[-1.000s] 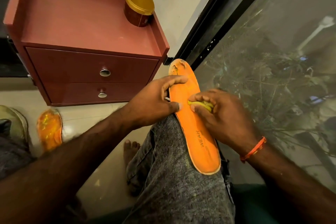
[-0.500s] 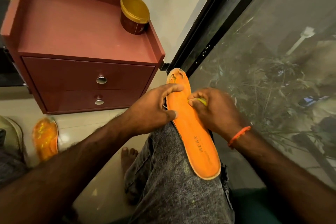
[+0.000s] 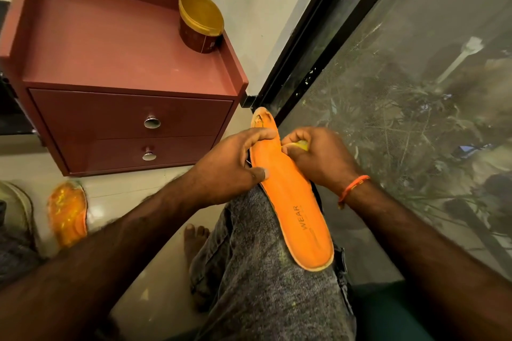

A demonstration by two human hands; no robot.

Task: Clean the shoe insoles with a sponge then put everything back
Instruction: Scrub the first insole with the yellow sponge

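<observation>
Tiles (image 3: 133,191), pale and glossy, cover the floor beneath me. A red cabinet (image 3: 122,119) with two drawers and metal knobs stands on them against a light wall, and a gold-lidded tub (image 3: 201,22) sits on its top at the back right corner. To my right a dark-framed window (image 3: 388,91) shows foliage behind a dusty mesh. My bare foot (image 3: 195,238) rests on the tiles below my raised knee (image 3: 263,230), which is clad in grey jeans.

Compared with a second ago, my right hand (image 3: 318,158) has slid up the insole (image 3: 288,194) toward its toe end, so more of the orange surface below it, with the word WEAR, lies uncovered. The view has also tipped, bringing the cabinet and tub closer to the middle.

That insole lies lengthwise along my knee, heel end near me, worn toe end pointing toward the window frame. My left hand (image 3: 232,166) grips its left edge, fingers curled over the top and thumb pressed on the surface. My right hand is closed around a yellow sponge (image 3: 302,144), pressing it against the right edge of the insole near the toe. A second insole (image 3: 68,213) lies on the tiles at far left, well apart from both hands, beside a pale shoe (image 3: 16,202) at the edge of view.
</observation>
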